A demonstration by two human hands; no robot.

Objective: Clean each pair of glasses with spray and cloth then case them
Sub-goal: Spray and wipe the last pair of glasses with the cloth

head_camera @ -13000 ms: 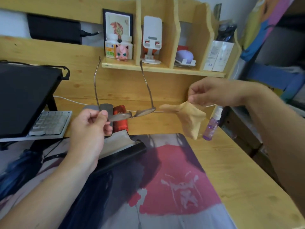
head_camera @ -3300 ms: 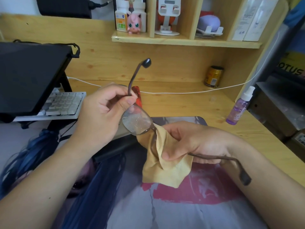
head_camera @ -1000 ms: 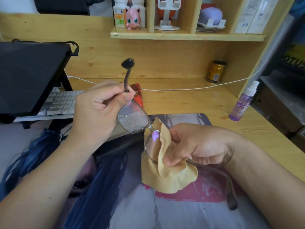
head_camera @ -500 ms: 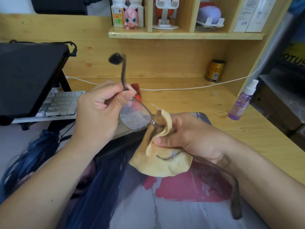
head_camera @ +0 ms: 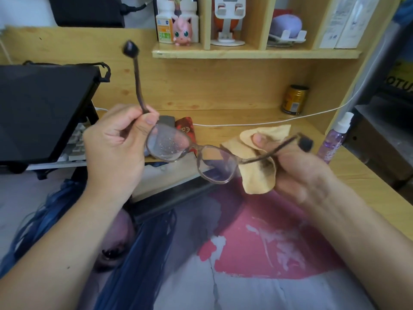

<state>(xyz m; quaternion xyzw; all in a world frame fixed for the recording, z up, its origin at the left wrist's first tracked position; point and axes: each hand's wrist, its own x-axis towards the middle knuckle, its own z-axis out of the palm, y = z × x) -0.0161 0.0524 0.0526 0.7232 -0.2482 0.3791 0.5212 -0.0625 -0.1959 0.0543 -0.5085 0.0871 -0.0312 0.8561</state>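
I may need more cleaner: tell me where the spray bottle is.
In the head view, the purple spray bottle stands on the wooden desk at the far right, beyond the right hand holding the cloth.

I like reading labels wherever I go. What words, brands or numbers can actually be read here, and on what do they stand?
"OTU": part of a word cut by the frame edge, on the yellow box at far right.
White bottle on the shelf: label print too small to read.
White cartons: print blurred.
Gold can: label blurred.
Purple spray bottle: label unreadable.
Red case: round emblem, not legible.
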